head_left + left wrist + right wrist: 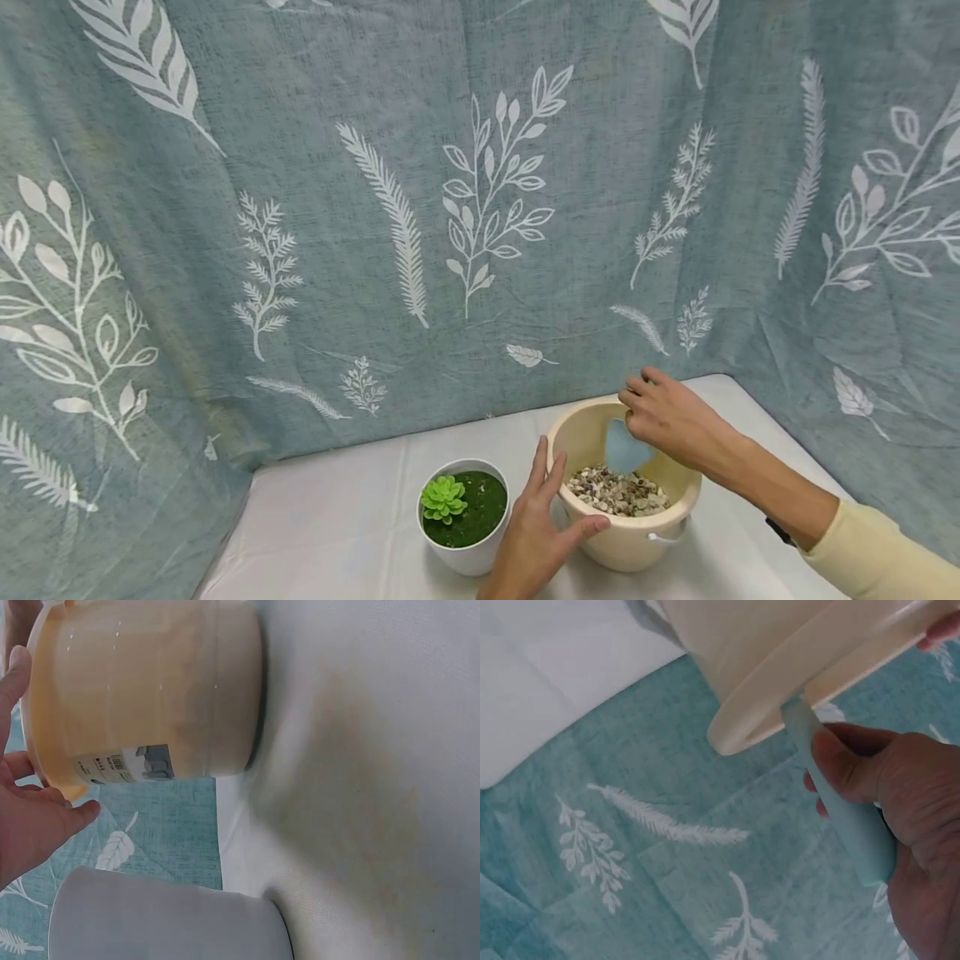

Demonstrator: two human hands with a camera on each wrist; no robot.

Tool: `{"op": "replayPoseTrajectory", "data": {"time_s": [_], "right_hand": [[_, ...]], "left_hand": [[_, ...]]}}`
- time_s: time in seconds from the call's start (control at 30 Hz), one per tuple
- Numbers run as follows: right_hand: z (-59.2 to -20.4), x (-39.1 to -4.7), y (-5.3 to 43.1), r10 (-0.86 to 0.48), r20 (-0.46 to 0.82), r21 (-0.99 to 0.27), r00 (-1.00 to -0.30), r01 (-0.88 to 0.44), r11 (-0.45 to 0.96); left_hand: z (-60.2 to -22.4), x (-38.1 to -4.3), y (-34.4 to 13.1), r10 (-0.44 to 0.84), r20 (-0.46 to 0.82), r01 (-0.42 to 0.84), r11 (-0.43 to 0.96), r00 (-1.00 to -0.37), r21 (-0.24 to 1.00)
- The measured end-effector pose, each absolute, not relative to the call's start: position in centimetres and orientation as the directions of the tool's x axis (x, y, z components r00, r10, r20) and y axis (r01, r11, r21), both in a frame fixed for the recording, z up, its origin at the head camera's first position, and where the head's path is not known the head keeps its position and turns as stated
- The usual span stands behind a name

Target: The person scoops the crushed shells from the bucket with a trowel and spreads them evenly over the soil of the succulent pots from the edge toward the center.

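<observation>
My right hand point(667, 417) is above the bucket's far right rim and grips the handle of a light blue hand shovel point(626, 448). The shovel's blade points down inside the cream bucket point(622, 546), close to the pebbles point(617, 492) at the bottom. In the right wrist view, the thumb lies along the pale blue handle point(855, 832). My left hand point(534, 533) touches the bucket's left rim with spread, mostly straight fingers, its thumb on the near rim. In the left wrist view, one finger of that hand point(30, 821) stands away from the bucket.
A white pot point(468, 560) with a green succulent point(444, 500) stands left of the bucket, close to the left hand. Both stand on a white-covered table point(322, 517). A teal leaf-print cloth point(322, 250) hangs behind and at the sides.
</observation>
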State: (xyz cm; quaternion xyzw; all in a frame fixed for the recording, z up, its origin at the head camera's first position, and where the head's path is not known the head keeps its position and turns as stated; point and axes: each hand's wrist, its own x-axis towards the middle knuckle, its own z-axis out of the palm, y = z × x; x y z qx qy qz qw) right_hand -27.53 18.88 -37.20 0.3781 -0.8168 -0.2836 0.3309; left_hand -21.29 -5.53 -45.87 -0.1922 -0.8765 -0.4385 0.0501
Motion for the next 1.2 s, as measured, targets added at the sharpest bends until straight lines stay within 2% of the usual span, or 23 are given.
{"op": "replayPoseTrajectory", "data": {"time_s": [0.27, 0.57, 0.87, 0.97, 1.07, 1.2], "right_hand": [[-39.7, -27.8, 18.1, -0.810, 0.217, 0.749, -0.545, -0.439, 0.496], [-41.4, -27.8, 18.2, -0.782, 0.285, 0.661, -0.554, -0.477, 0.579], [-41.7, -28.0, 18.3, -0.771, 0.276, 0.580, -0.575, -0.540, 0.610], [-42.0, -27.8, 18.3, -0.740, 0.295, 0.526, -0.604, -0.544, 0.654], [-42.3, -27.6, 18.2, -0.706, 0.326, 0.409, -0.629, -0.579, 0.705], [-42.8, -27.6, 18.1, -0.680, 0.366, 0.327, -0.635, -0.597, 0.733]], "left_hand": [[-46.3, -21.5, -5.7, 0.316, 0.300, 0.430, 0.532, -0.900, 0.729], [-46.2, -21.5, -5.5, 0.310, 0.271, 0.404, 0.544, -0.911, 0.736], [-46.4, -21.4, -5.6, 0.294, 0.351, 0.458, 0.554, -0.889, 0.695], [-46.4, -21.4, -5.6, 0.296, 0.382, 0.483, 0.547, -0.875, 0.683], [-46.5, -21.5, -5.5, 0.299, 0.412, 0.508, 0.545, -0.861, 0.667], [-46.7, -21.5, -5.4, 0.301, 0.420, 0.516, 0.540, -0.856, 0.665]]}}
